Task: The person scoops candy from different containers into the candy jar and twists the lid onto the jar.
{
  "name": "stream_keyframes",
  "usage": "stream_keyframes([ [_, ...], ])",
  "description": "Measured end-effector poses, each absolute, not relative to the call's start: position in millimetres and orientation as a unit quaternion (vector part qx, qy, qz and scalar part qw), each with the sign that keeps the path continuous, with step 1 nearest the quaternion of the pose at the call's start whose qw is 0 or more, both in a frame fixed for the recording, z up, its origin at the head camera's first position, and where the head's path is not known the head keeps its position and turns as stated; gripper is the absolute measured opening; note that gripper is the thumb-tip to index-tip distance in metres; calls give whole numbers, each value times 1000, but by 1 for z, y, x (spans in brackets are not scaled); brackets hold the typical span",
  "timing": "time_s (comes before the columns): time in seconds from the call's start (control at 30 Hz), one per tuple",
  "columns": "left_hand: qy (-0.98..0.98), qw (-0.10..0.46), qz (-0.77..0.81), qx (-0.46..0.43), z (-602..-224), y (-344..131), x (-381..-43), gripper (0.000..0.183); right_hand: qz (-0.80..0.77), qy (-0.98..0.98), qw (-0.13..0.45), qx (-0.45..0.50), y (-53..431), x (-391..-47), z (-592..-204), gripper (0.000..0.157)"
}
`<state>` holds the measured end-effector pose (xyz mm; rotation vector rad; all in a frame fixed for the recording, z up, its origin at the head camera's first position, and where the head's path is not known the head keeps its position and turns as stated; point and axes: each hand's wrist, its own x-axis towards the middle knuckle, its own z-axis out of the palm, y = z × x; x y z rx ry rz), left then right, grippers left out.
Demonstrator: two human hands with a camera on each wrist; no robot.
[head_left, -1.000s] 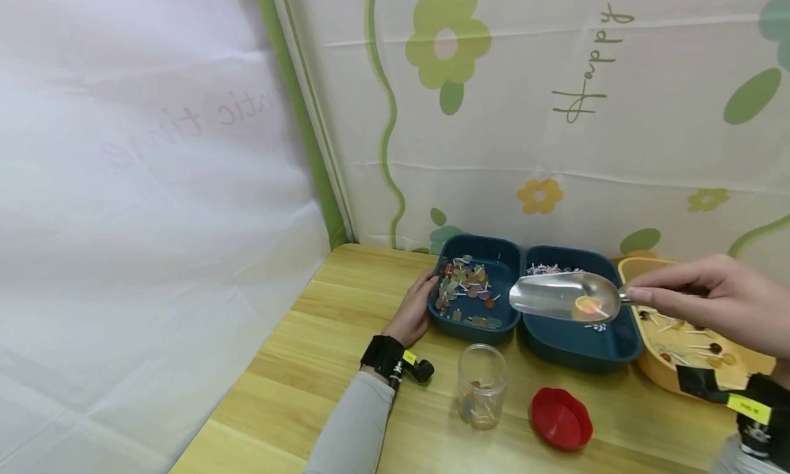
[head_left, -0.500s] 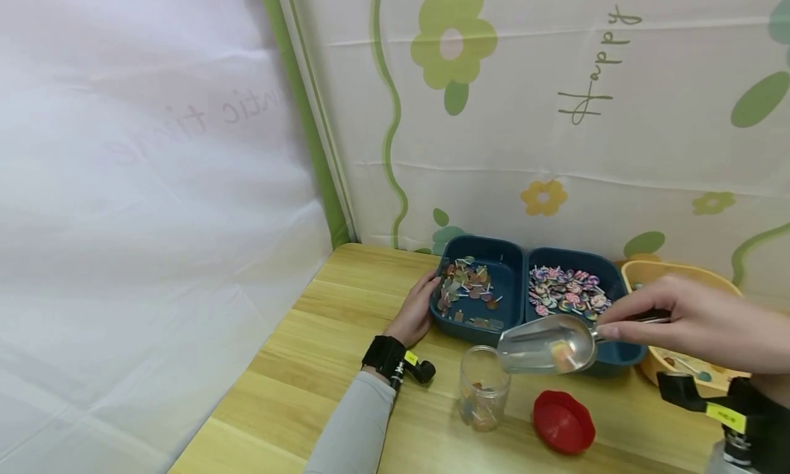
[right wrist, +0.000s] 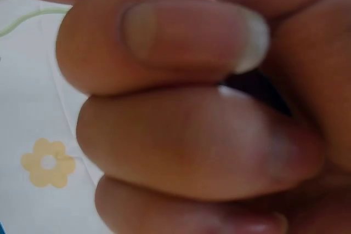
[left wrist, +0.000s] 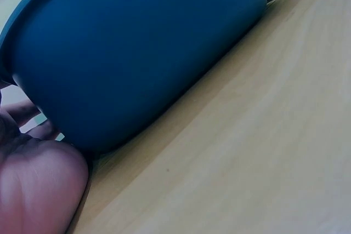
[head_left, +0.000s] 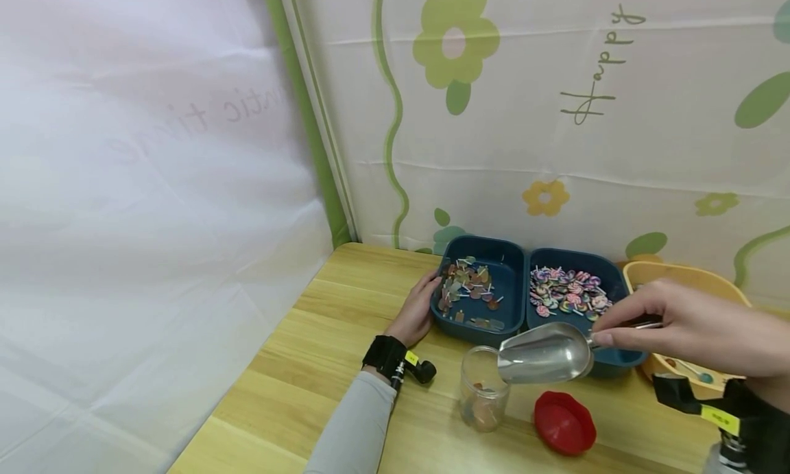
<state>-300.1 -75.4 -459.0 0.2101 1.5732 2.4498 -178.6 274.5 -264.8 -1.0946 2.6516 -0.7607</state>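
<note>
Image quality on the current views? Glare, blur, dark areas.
Head: mostly clear, bright highlights on the shiny silver metal scoop; left wrist: dim, cool cast, deep-blue plastic tray nearly featureless and darkest along its base; right wrist: right hand very close, soft, dim, filling most of the frame.

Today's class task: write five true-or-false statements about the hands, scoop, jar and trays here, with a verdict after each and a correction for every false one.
1. The right hand holds the metal scoop by its handle. True.
2. The scoop is heaped full. False: its visible inside looks bare.
3. The left hand touches the left blue tray. True.
4. The red dish covers the mouth of the clear jar. False: the dish sits on the table beside the jar, whose mouth is uncovered.
5. In the head view, the yellow tray stands to the right of the right blue tray. True.
</note>
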Motion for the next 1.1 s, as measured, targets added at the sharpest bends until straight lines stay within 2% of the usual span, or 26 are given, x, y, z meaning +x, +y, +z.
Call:
stream_keyframes([
  [0.27, 535, 113, 834, 70, -459, -75, -299, 49, -232, 910, 15, -342, 272, -183, -264, 19],
  [0.43, 535, 112, 834, 75, -459, -75, -299, 48, -222, 929, 32, -295, 263, -197, -266, 17],
  [0.77, 532, 108, 837, 70, -458, -76, -299, 48, -231, 923, 63, -301, 218, -240, -304, 18],
  [1.1, 532, 98, 837, 79, -459, -75, -299, 49, -246, 921, 35, -300, 171, -263, -356, 21],
])
